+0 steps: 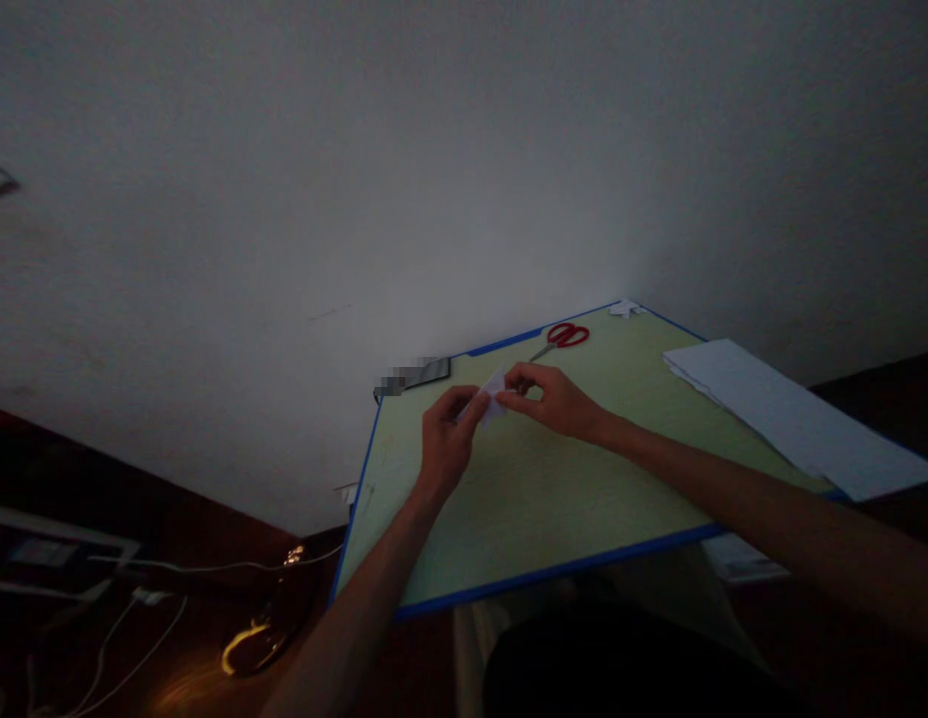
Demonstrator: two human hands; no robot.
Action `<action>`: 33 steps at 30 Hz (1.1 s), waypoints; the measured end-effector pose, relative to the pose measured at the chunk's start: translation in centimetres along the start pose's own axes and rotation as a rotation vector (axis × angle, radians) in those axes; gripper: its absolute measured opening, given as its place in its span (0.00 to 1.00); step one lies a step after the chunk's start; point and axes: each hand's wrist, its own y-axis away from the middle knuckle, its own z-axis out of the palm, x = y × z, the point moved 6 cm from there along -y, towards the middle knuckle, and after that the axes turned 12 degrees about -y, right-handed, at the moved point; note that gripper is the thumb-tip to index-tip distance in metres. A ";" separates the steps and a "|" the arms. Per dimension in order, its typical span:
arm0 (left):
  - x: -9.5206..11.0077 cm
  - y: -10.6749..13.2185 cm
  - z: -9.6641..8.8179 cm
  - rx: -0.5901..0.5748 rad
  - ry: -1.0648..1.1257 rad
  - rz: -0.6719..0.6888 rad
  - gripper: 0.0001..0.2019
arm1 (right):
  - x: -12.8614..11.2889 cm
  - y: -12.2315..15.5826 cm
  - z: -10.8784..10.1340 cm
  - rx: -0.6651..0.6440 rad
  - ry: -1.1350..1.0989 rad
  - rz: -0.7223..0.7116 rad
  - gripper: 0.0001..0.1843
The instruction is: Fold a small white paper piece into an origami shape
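A small piece of folded white paper (494, 391) is held above the middle of the table, with pointed corners showing. My left hand (450, 427) pinches its left side between thumb and fingers. From the right, my right hand (547, 397) grips the other side with thumb and forefinger. Fingers cover part of the paper, so its full shape cannot be made out. Just beyond my right hand lie scissors with red handles (568, 335), their blades pointing toward the hands.
The pale green table (583, 499) has a blue edge and stands against a grey wall. A dark flat device (430, 372) lies at its back left. White paper scraps (626, 309) sit in the far corner, and a stack of white paper (792, 419) overhangs the right edge. Cables (224, 567) run at lower left.
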 end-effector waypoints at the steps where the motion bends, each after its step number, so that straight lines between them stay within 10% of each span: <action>1: 0.0 0.0 0.1 -0.007 0.003 0.004 0.11 | 0.0 0.0 0.0 -0.010 0.001 0.002 0.10; 33: -0.6 -0.1 0.2 -0.058 0.063 -0.050 0.13 | -0.7 -0.1 -0.8 -0.084 0.104 -0.048 0.04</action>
